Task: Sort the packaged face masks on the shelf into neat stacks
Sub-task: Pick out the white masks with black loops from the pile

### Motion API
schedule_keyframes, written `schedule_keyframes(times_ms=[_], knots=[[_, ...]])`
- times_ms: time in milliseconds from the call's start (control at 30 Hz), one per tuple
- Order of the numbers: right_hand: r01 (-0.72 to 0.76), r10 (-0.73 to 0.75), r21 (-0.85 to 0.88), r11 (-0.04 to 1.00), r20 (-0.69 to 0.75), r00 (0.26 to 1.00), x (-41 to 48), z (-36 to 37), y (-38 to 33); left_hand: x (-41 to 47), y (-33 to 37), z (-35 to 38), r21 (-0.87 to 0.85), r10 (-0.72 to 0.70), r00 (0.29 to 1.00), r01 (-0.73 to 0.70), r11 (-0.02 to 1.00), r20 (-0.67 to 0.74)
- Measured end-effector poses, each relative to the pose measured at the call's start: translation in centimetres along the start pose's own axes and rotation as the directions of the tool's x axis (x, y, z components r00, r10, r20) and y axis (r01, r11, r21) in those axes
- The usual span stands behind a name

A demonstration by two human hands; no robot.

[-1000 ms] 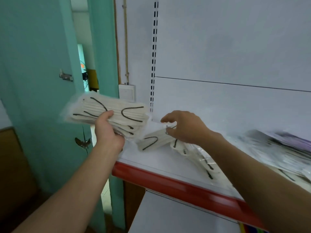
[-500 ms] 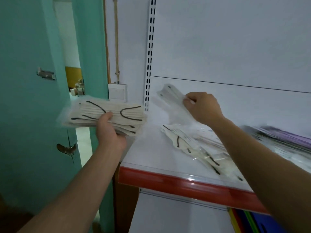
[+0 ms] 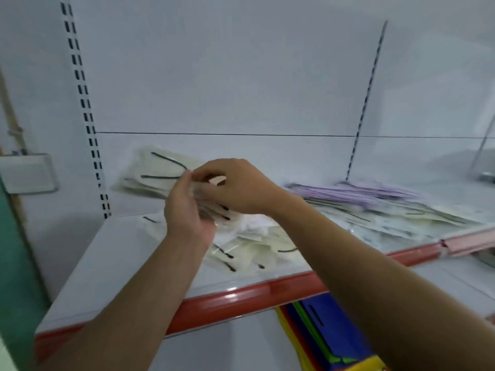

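Note:
My left hand grips a stack of cream face masks with black ear loops, each in clear wrap, held above the left part of the white shelf. My right hand meets it from the right, fingers closed on the stack's near edge. Beneath both hands, loose cream mask packs lie scattered on the shelf. To the right sits a pile of purple mask packs over more cream packs.
The shelf has a red front strip and a white back panel with slotted uprights. Blue, green and yellow items sit below the shelf. A white wall switch is at the far left.
The view has swung right, off the teal door. My right hand brought the lifted mask pack over to the stack. My left hand moved the stack in over the shelf.

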State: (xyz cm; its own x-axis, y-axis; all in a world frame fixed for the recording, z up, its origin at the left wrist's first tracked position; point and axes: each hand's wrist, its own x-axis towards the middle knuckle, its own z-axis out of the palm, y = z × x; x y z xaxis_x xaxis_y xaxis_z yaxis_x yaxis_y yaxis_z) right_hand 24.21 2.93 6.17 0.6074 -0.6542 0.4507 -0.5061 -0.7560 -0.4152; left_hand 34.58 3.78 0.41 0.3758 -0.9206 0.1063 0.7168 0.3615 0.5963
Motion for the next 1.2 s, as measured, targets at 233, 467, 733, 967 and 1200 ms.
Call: schedule_keyframes(times_ms=[233, 467, 733, 967, 1200], knots=[[-0.385, 0.336, -0.114, 0.916, -0.306, 0.891, -6.0, -9.7, 13.4, 0.4, -5.5, 5.2, -0.067, 0.002, 0.994, -0.010, 0.998, -0.109], [-0.405, 0.480, -0.474, 0.782, 0.045, 0.876, -9.7, -13.1, 23.9, 0.7, -10.8, 9.2, -0.077, 0.062, 0.993, -0.070, 0.995, -0.099], [-0.060, 0.215, -0.638, 0.768, 0.167, 0.962, -8.3, -12.7, 26.7, 1.0, -14.8, 10.8, -0.015, 0.136, 0.972, -0.141, 0.990, -0.194], [-0.064, 0.116, -0.593, 0.802, 0.050, 0.992, -8.1, -13.4, 27.7, 0.5, -15.9, 11.5, 0.005, 0.166, 0.949, -0.171, 0.985, -0.269], [-0.231, 0.200, -0.187, 0.955, -0.172, 0.965, -7.1, -18.5, 24.8, 0.2, -13.7, 12.1, -0.014, 0.204, 0.919, -0.222, 0.975, -0.337]])
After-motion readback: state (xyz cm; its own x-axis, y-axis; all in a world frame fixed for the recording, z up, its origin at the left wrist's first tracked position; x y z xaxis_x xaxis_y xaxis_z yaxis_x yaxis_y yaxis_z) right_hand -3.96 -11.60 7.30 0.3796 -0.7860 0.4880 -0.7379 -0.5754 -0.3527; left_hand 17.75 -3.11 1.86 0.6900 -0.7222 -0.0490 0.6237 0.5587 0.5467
